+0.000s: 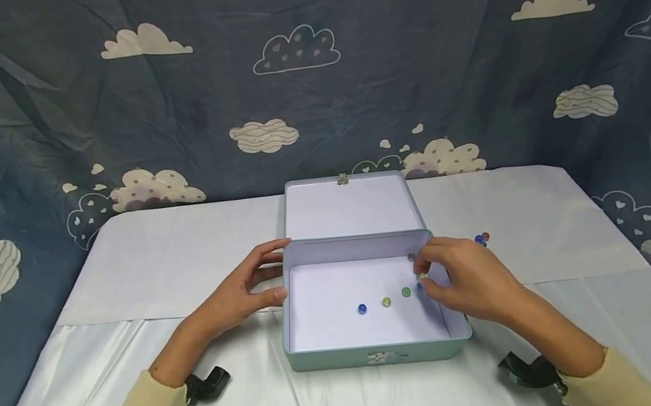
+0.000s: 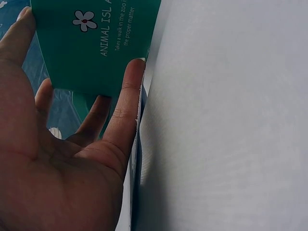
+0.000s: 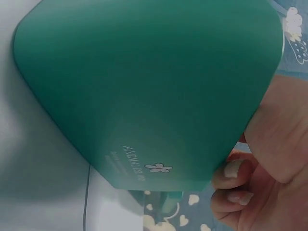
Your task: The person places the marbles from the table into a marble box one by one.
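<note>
A green tin box (image 1: 381, 354) with a pale interior stands on the table, its lid (image 1: 352, 207) laid back behind it. Inside lie a blue marble (image 1: 362, 308), a yellowish marble (image 1: 387, 302), a green marble (image 1: 406, 292) and others by the right wall. My left hand (image 1: 249, 287) rests against the box's left side, fingers extended, thumb lower down; the left wrist view shows fingertips on the green wall (image 2: 91, 53). Over the box's right part, my right hand (image 1: 471, 273) pinches a small pale marble (image 1: 423, 276) between thumb and fingers. From the right wrist, the box's wall (image 3: 144, 86) hides those fingertips.
Blue and reddish marbles (image 1: 481, 241) lie together on the white-covered table (image 1: 235, 402), right of the box and beyond the right hand. A dark cloud-patterned curtain (image 1: 310, 106) hangs behind the table and along its sides. The box's front carries a metal clasp (image 1: 378, 358).
</note>
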A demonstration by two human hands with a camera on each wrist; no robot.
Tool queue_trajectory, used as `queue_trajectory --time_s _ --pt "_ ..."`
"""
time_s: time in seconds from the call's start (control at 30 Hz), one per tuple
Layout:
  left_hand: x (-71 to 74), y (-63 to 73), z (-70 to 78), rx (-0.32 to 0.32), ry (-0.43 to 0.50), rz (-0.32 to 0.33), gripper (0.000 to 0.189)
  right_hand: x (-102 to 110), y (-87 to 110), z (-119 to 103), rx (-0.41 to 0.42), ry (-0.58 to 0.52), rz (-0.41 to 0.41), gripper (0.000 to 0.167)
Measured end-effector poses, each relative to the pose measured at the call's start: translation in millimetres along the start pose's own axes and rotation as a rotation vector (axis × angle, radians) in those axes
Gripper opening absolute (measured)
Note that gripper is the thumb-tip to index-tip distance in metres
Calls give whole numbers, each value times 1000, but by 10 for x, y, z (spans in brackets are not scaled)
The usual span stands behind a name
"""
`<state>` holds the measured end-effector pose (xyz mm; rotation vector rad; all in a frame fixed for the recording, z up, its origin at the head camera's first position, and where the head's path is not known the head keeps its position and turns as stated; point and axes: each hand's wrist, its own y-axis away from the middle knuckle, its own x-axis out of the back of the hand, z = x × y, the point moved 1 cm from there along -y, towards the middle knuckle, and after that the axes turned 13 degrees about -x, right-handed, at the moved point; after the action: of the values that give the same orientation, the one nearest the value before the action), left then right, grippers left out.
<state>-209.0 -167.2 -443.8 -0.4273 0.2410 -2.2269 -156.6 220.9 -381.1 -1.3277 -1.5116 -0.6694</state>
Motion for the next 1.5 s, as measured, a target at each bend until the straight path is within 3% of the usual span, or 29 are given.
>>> queue_trajectory --time_s 1.03,1.23,1.5 --pt "-1 -1 2 -7 -11 -3 78 -87 -16 -84 14 -9 97 22" --pt "-1 6 7 -2 -10 -2 79 46 -44 57 56 -99 213 22" --pt "-10 9 7 6 -11 1 78 214 -131 496 -72 -53 321 16"
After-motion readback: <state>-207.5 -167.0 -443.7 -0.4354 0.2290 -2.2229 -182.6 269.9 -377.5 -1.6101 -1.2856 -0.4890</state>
